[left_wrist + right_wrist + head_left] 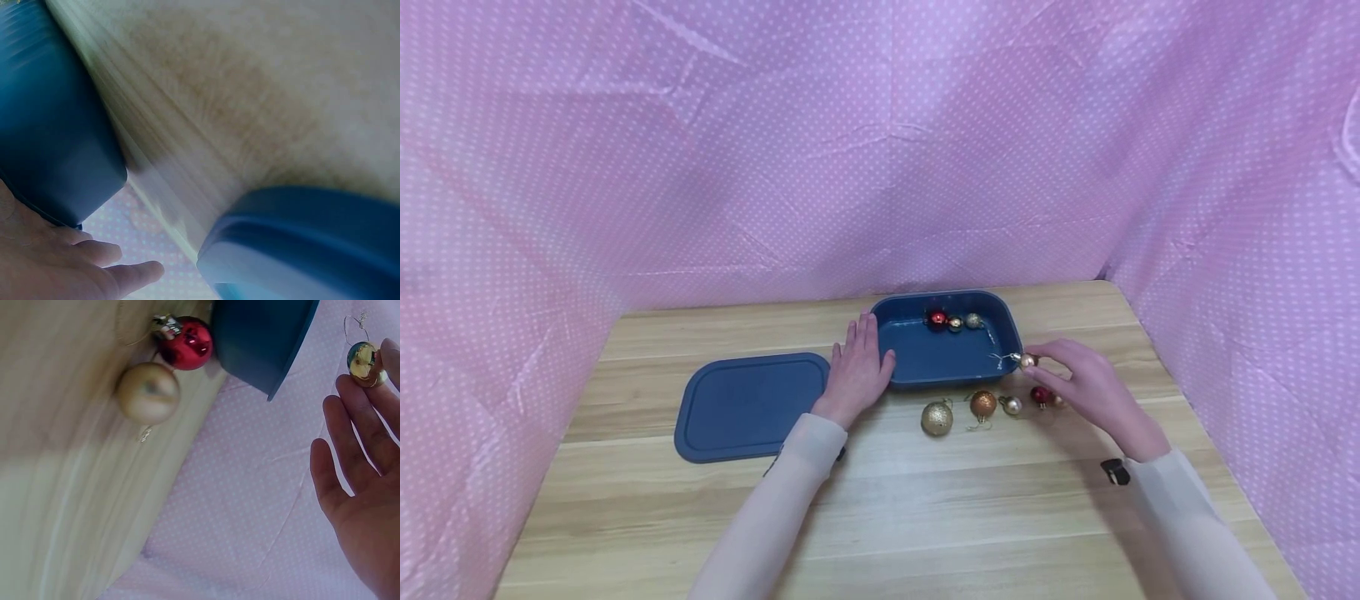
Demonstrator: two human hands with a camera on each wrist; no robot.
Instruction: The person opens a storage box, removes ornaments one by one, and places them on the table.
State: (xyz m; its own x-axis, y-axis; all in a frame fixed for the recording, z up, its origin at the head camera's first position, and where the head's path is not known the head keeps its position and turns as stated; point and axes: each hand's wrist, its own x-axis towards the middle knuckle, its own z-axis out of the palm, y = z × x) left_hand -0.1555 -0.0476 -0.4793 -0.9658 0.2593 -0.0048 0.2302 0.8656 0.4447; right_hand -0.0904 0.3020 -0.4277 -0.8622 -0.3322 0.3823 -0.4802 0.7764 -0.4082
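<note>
My right hand (1086, 387) pinches a small shiny gold bauble (364, 364) between thumb and fingertips. In the head view that bauble is at the right rim of a blue rectangular box (925, 386), its wire loop reaching over the inside. My left hand (856, 371) rests with straight fingers against the box's left side. Inside the box, near the back, lie a red bauble (937, 319), a gold bauble (955, 323) and a glittery pale bauble (973, 321). Below the right hand are a red bauble (185, 344) and a matte gold bauble (149, 394).
A blue lid (748, 408) lies flat left of the box. In front of the box sit a large glittery gold bauble (937, 419), an orange bauble (983, 404) and a small pale gold bauble (1012, 406). Pink dotted cloth (887, 167) hangs behind the wooden table (925, 517).
</note>
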